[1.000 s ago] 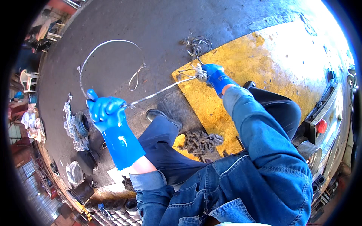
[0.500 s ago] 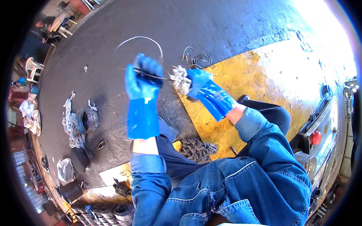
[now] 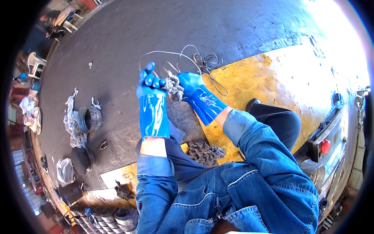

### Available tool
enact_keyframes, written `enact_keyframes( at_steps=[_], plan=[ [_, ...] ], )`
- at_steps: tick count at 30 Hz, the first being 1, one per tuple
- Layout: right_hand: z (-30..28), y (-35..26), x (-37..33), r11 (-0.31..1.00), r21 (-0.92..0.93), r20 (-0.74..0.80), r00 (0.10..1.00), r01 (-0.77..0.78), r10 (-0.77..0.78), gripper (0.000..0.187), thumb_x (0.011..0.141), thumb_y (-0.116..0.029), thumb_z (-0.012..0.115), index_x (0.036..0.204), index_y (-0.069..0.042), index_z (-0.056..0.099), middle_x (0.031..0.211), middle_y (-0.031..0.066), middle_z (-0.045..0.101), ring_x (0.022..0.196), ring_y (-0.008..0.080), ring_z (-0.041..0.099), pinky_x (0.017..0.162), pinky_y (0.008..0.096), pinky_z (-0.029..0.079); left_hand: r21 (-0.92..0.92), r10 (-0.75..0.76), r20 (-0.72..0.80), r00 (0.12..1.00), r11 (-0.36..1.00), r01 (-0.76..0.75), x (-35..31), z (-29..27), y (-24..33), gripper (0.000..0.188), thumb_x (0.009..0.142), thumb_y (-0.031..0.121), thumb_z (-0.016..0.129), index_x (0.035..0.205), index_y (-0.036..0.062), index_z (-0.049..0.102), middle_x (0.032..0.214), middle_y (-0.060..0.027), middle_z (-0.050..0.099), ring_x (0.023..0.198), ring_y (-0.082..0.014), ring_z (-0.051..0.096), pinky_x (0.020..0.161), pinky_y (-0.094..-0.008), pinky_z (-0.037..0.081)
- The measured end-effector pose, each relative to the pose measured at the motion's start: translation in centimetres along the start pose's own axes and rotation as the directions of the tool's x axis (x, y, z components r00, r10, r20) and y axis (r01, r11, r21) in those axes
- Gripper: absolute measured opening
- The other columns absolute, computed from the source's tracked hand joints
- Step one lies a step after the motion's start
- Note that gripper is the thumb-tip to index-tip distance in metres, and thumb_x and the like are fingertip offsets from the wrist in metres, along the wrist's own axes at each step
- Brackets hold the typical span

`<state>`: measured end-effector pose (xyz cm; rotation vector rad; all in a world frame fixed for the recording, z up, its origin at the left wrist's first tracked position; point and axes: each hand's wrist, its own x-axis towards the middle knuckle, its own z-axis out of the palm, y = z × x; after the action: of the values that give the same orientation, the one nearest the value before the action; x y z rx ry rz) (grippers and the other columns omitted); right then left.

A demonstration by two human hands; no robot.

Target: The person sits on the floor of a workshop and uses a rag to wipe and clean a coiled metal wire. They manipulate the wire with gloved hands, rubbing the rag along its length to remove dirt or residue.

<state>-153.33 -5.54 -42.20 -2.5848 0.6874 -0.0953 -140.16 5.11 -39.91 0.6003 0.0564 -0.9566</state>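
Dark floor (image 3: pixel 113 43) below, hands (image 3: pixel 150 85) have drawn together at grey rag (image 3: pixel 174 87).

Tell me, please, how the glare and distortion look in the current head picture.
In the head view, strong glare whitens the upper right, washing out part of the yellow sheet; in the head view, highlights streak the glove on the left hand, while the wire looks faint just above it; also in the head view, fisheye bending curves the floor's left edge.

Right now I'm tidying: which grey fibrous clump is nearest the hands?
The pale, frayed clump between the blue gloved left hand and right hand; a dark, shaggy clump lies between the legs, a smaller dark clump farther left.
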Motion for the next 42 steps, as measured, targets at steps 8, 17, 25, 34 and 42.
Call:
enact_keyframes(
  at_steps=[8,17,25,34,42],
  plan=[
    [1.5,2.2,1.1,0.987,0.103,-0.063,0.991,0.124,-0.118,0.021,0.079,-0.030,0.073,0.093,-0.014,0.072,0.095,0.0145,0.073,0.093,0.0365,0.071,0.076,0.0482,0.058,-0.025,-0.015,0.034,0.999,1.000,0.016,0.1,-0.2,0.8,0.036,0.105,0.033,0.052,0.121,0.0028,0.063,0.053,0.0079,0.043,0.045,-0.0119,0.041,0.053,-0.0353,0.043],
    [0.4,5.7,-2.4,-0.035,0.986,0.161,0.986,-0.162,-0.038,0.027,0.095,-0.029,0.060,0.109,-0.007,0.064,0.103,0.0165,0.069,0.092,0.0319,0.069,0.080,0.0447,0.058,-0.243,-0.062,0.239,0.969,0.962,0.121,1.5,-1.1,1.2,0.035,0.108,0.032,0.047,0.121,0.0038,0.062,0.054,0.0103,0.042,0.045,-0.0093,0.038,0.052,-0.0333,0.038],
    [-3.4,5.8,-6.3,-0.440,0.880,0.247,0.964,-0.181,0.098,0.028,0.094,-0.016,0.064,0.120,-0.006,0.063,0.109,0.0145,0.070,0.094,0.0263,0.070,0.081,0.0401,0.060,-0.271,-0.101,0.274,0.956,0.946,0.178,1.4,-0.5,1.0,0.034,0.108,0.031,0.047,0.122,0.0040,0.062,0.054,0.0107,0.043,0.045,-0.0088,0.038,0.051,-0.0325,0.037],
    [-2.8,6.9,-8.3,-0.313,0.943,0.190,0.954,-0.112,0.230,0.035,0.089,-0.004,0.072,0.123,-0.006,0.065,0.109,0.0118,0.072,0.091,0.0206,0.071,0.075,0.0339,0.060,-0.294,-0.163,0.304,0.939,0.921,0.255,1.1,0.1,0.7,0.034,0.108,0.031,0.046,0.123,0.0042,0.061,0.054,0.0111,0.043,0.045,-0.0081,0.038,0.051,-0.0317,0.035],
    [-2.1,3.8,-3.6,0.971,0.149,-0.404,0.908,0.187,-0.113,0.021,0.094,-0.022,0.063,0.106,-0.005,0.067,0.092,0.0121,0.068,0.089,0.0243,0.066,0.072,0.0372,0.055,-0.179,-0.238,0.311,0.920,0.936,0.303,0.5,1.0,-1.9,0.033,0.108,0.030,0.046,0.119,0.0047,0.063,0.055,0.0118,0.046,0.045,-0.0066,0.038,0.050,-0.0295,0.031]
  ],
)
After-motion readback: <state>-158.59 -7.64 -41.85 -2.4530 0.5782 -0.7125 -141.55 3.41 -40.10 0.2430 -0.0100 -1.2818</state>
